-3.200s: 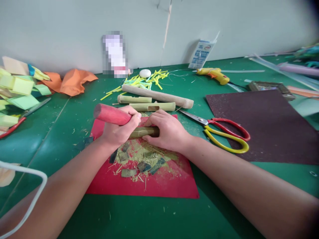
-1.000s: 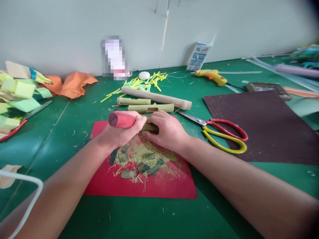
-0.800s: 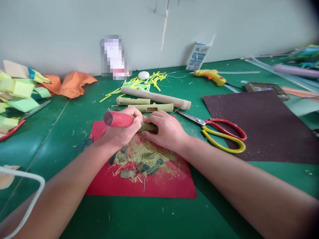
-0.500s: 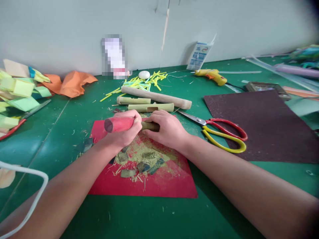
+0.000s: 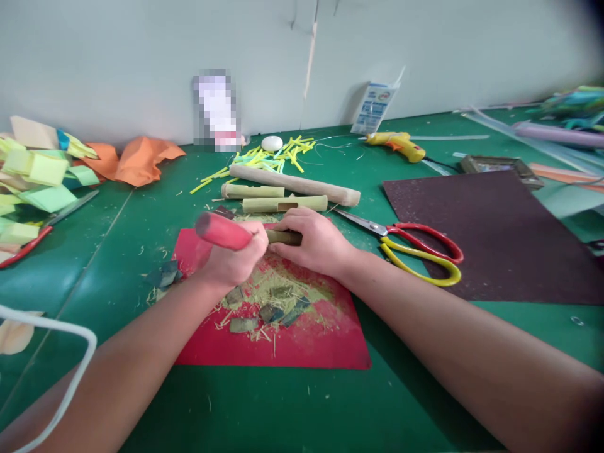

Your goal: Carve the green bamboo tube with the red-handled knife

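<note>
The left hand [image 5: 238, 258] has its fingers clenched round a thick red handle [image 5: 223, 231], its working end hidden. The right hand's [image 5: 321, 242] fingers grasp a bamboo tube [image 5: 285, 237] above the red sheet [image 5: 321, 355], where bamboo chips [image 5: 243, 325] and shavings [image 5: 264, 283] lie. Two notched bamboo pieces [image 5: 309, 203] and a wooden rod [image 5: 297, 183] crowd the space just beyond the hands. Scissors [image 5: 377, 228] lie near the right hand, their handles overlapping a dark sheet [image 5: 500, 239].
</note>
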The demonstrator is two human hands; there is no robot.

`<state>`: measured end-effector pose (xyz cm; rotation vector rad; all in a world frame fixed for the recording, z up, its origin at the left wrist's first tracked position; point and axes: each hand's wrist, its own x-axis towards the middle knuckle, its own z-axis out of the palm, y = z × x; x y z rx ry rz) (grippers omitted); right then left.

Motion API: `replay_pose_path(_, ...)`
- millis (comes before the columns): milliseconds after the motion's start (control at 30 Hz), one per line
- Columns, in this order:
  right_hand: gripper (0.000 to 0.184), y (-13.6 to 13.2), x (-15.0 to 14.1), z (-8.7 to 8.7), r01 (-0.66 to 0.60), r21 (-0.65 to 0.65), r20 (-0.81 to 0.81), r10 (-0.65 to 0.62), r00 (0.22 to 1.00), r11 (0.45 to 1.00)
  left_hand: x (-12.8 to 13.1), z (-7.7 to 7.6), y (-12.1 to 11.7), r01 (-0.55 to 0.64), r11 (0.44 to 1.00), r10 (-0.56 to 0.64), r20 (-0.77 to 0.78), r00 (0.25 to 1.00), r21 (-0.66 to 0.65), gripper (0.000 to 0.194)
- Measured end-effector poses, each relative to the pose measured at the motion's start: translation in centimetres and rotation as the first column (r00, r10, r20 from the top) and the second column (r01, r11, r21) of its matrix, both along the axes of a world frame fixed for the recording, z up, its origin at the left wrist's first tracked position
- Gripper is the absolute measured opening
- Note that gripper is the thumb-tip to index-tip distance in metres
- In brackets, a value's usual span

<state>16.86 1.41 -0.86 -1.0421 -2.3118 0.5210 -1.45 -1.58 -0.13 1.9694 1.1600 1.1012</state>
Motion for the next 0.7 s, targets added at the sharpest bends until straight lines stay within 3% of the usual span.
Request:
replay_pose_path(133,0.021,-0.2,-0.1,0.0,0.045,0.026,0.005,-0.045,0.999,0.999,-0.1,-0.1,0.6,-0.080,0.996,0.084,0.199,0.976,-0.029,0.025)
replay_pose_path(467,0.026,-0.2,0.2,-0.1,-0.011,0.111,0.039,0.007,0.999,0.994,-0.5,0.4,1.1,-0.078,0.996,0.079,0.043,0.996,-0.040,0.021)
replay_pose_path(700,0.029,-0.4,0.2,0.0,0.007,0.142,0.076,-0.018,0.997,0.990,-0.6,0.2,1.1,-0.069,0.998,0.070,0.075,0.995,-0.010,0.018)
